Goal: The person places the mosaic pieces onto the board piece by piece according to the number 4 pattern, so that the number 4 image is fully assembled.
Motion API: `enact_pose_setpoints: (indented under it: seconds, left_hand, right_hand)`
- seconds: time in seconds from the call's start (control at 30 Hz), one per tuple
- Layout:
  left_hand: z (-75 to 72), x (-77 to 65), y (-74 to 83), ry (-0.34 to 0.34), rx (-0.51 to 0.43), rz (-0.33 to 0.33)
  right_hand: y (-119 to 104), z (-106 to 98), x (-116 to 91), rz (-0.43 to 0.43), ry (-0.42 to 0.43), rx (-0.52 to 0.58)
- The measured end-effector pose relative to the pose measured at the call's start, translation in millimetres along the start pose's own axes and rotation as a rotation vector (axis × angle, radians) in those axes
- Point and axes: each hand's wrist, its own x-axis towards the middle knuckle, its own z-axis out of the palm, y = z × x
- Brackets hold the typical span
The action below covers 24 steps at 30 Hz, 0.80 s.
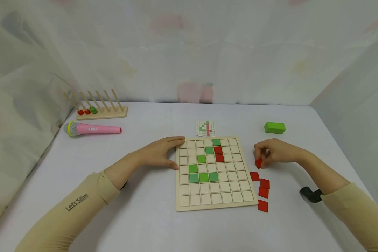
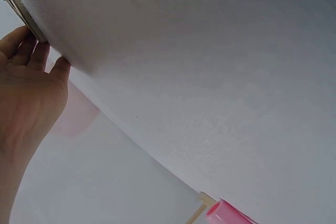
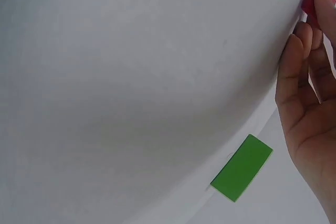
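A square wooden grid board [image 1: 184, 201] lies flat on the white table. Several green tiles [image 1: 203, 177] and two red tiles [image 1: 219, 158] fill some of its cells. My left hand [image 1: 159, 152] rests at the board's left edge, touching it with spread thumb and fingers. Right of the board, my right hand [image 1: 278, 151] pinches a red tile [image 1: 258, 163] between thumb and fingers, close to the tabletop; the right wrist view shows this red tile [image 3: 311, 2] too. Several loose red tiles [image 1: 263, 192] lie below that hand along the board's right side.
Behind the board lies a small pattern card [image 1: 205, 128] with a coloured grid. A green block [image 1: 274, 127] sits at the back right. To the far left are a wooden peg stand [image 1: 116, 112] with beads and a pink toy microphone [image 1: 97, 129]. Cloth walls enclose the table.
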Motion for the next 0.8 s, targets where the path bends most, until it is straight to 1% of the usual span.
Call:
enact_pose_setpoints:
  seconds: [0.07, 0.2, 0.43, 0.67, 0.8]
  left_hand:
    - [0.8, 0.0, -1.1, 0.001, -0.001, 0.004]
    - [2.0, -0.2, -2.8, 0.004, -0.002, 0.011]
    - [1.3, -1.0, -2.5, 0.01, -0.011, 0.009]
    - [0.1, -2.0, -0.8, 0.006, -0.022, 0.008]
    - [-0.3, -1.5, -0.5, 0.003, -0.021, 0.009]
  right_hand:
    - [-1.1, -1.1, 1.0, 0.001, 0.001, 0.006]
    - [-4.9, -4.3, 2.4, -0.025, 0.003, 0.032]
    - [-21.4, -6.5, 9.1, -0.019, 0.031, 0.049]
    - [-42.7, 0.2, 18.8, -0.085, 0.011, 0.079]
    - [-53.3, 5.0, 25.6, -0.095, 0.011, 0.081]
